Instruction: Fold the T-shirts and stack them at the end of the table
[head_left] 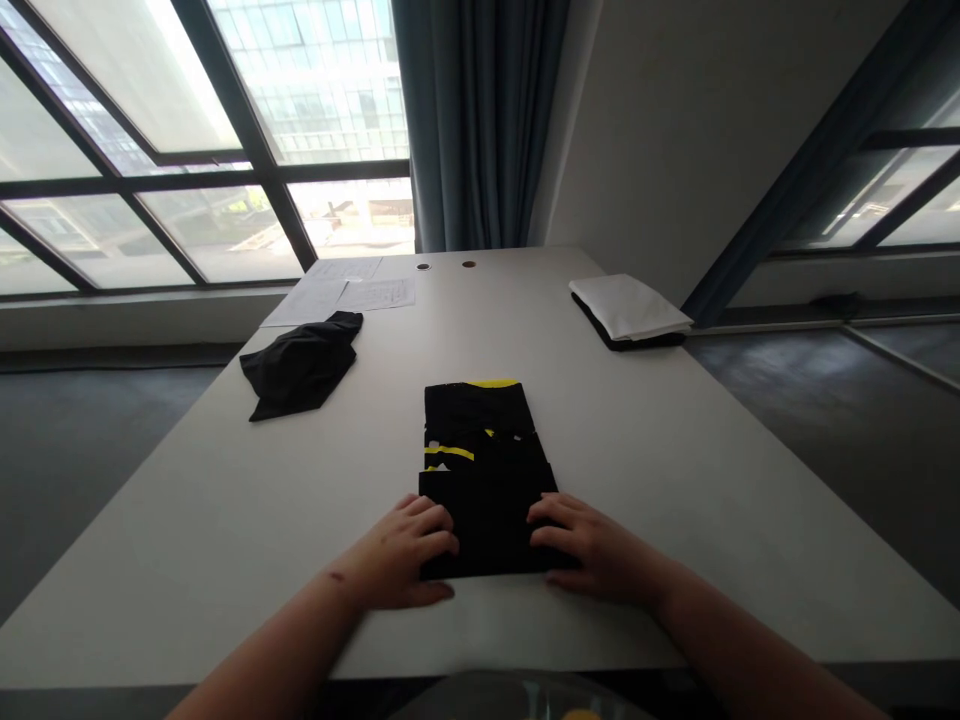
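A black garment (491, 520) with yellow stripes lies folded on the white table in front of me, its near part turned over in a flat band. Which kind of garment it is, I cannot tell. On the left edge of that near band rests my left hand (409, 550), fingers slightly bent and thumb apart, beside the cloth's near corner. My right hand (592, 550) lies over the opposite edge in much the same way, fingertips on the fabric and thumb spread toward me. Neither hand is closed around the cloth.
A crumpled black cloth (304, 365) lies at the left of the white table (637, 480). Printed sheets (379, 293) are behind it. At the right back, a folded white cloth (630, 305) sits on something black. Windows and a blue curtain (480, 130) stand beyond.
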